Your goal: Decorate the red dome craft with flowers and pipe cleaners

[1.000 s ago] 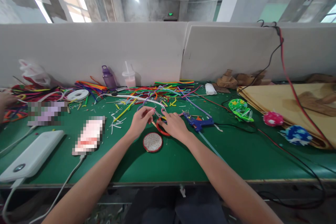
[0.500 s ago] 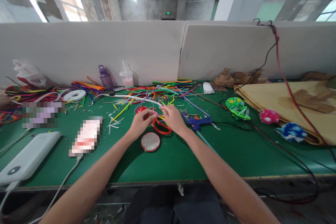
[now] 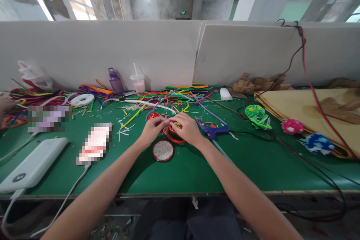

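Note:
My left hand (image 3: 152,131) and my right hand (image 3: 185,127) meet over the middle of the green table, thumbs and fingers pinched together. Whatever lies between the fingertips is small and mostly covered; a hint of pink shows there. Just beneath them lie scissors with red-orange handles (image 3: 176,137), partly hidden by the right hand. A round disc with a red rim and a speckled pale face (image 3: 163,151) rests nearer the table's front. Beyond my left fingers sits a red round piece (image 3: 153,116). To the right of my right hand is a blue glue gun (image 3: 214,130).
Colourful pipe cleaners (image 3: 180,95) and clippings lie behind the hands. A drink cup (image 3: 137,82) and purple bottle (image 3: 116,81) stand by the partition. Left are a power bank (image 3: 36,161) and a co-worker's hand (image 3: 5,105); right, decorated balls (image 3: 317,143) and brown sheets (image 3: 303,101).
My two hands have drawn closer, their fingertips now meeting. The view has shifted slightly, and a co-worker's hand shows more at the left edge.

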`<move>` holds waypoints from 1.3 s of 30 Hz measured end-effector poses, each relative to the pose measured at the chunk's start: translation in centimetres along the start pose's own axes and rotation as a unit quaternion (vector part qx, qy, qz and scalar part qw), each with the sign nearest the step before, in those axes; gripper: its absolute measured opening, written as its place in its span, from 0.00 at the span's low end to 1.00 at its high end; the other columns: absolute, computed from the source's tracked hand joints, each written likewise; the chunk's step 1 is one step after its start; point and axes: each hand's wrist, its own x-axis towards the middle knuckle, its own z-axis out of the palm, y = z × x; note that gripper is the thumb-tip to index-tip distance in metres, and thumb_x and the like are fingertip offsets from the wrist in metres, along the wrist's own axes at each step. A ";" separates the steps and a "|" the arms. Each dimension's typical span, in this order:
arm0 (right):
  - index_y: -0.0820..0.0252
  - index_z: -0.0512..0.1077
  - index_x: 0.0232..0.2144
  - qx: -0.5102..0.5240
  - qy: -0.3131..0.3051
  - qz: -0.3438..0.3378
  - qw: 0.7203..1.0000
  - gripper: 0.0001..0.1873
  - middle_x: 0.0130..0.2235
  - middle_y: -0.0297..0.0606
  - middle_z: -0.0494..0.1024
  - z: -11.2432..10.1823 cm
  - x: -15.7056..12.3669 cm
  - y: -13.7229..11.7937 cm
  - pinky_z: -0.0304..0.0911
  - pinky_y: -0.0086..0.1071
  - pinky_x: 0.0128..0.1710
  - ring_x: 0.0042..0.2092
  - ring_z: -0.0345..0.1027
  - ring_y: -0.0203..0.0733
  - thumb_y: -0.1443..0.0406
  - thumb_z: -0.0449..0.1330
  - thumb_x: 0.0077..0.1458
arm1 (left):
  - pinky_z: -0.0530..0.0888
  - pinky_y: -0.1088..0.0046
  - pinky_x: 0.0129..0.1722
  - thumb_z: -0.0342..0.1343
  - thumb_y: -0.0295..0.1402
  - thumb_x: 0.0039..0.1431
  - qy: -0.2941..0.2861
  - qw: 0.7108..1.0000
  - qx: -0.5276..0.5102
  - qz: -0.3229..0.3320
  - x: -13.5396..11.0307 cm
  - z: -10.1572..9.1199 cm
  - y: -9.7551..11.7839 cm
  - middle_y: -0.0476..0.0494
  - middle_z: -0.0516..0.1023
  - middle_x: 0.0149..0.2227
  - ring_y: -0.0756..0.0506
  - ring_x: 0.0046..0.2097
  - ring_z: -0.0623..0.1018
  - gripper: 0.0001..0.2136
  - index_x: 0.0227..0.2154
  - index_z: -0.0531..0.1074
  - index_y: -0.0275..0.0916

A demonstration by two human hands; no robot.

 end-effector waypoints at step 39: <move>0.59 0.74 0.32 -0.008 -0.061 -0.037 0.997 0.11 0.31 0.40 0.76 -0.6 0.2 -0.5 0.64 0.35 0.40 0.36 0.66 0.41 0.70 0.51 0.57 | 0.65 0.77 0.23 0.56 0.34 0.50 -0.053 0.991 -0.101 -0.072 0.1 -0.5 0.2 0.51 0.67 0.18 0.53 0.21 0.67 0.07 0.24 0.71 0.35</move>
